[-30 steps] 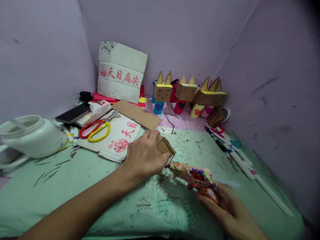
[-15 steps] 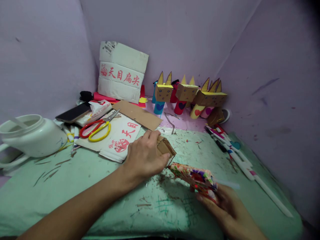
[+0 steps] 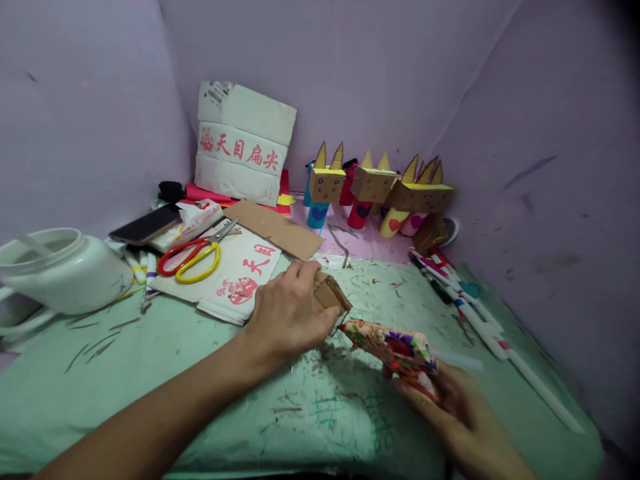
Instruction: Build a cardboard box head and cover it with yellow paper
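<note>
My left hand (image 3: 295,310) is closed over a small folded piece of cardboard (image 3: 332,293), pressing it near the middle of the table. Its brown ridged edge shows past my thumb; the rest is hidden by the hand. A glue gun (image 3: 390,347) with a floral pattern is gripped in my right hand (image 3: 460,413). The gun's nozzle points left and sits right by the cardboard's lower edge, close to my left thumb. A red light glows on its side, and a clear glue stick (image 3: 463,361) pokes out of its back.
Red and yellow scissors (image 3: 200,257) lie on flat cardboard (image 3: 240,283) to the left, near a phone (image 3: 145,225) and a white teapot (image 3: 65,270). Cardboard figures with horns (image 3: 327,183) stand along the back. Markers (image 3: 477,323) line the right side. Scraps litter the green tablecloth (image 3: 200,407).
The glue gun has shifted very slightly right, its nozzle still beside the cardboard edge. My left hand and the cardboard stay in place.
</note>
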A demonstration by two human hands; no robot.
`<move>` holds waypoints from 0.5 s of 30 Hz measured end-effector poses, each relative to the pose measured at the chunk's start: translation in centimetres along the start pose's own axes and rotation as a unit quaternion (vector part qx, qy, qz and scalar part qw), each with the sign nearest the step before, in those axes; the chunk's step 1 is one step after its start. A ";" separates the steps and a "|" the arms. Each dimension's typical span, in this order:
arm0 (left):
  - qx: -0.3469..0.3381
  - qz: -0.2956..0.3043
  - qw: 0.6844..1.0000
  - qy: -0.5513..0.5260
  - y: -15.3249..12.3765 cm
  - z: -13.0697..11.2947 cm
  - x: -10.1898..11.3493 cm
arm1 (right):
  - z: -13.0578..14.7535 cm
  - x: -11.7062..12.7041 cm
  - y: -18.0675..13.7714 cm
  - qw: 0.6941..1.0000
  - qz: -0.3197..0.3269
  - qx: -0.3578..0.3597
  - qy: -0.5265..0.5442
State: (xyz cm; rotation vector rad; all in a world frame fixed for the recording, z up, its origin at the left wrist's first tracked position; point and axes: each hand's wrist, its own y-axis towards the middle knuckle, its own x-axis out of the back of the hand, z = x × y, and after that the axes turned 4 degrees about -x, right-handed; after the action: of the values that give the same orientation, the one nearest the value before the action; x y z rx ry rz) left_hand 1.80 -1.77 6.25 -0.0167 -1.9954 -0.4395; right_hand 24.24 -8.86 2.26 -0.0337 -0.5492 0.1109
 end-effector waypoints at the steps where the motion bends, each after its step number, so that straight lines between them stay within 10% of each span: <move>1: -0.002 0.000 1.000 0.002 0.0 0.0 0.0 | 0.1 0.0 0.0 1.000 0.001 -0.001 0.002; 15: -0.005 0.004 1.000 -0.008 -0.1 0.1 0.1 | 0.9 -0.2 0.2 0.998 -0.041 -0.015 0.039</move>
State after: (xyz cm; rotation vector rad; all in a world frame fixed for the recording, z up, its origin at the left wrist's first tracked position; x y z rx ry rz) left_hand 1.67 -1.91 6.28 -0.0341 -2.0074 -0.4447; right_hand 23.58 -8.64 2.96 -0.0449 -0.4728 0.0219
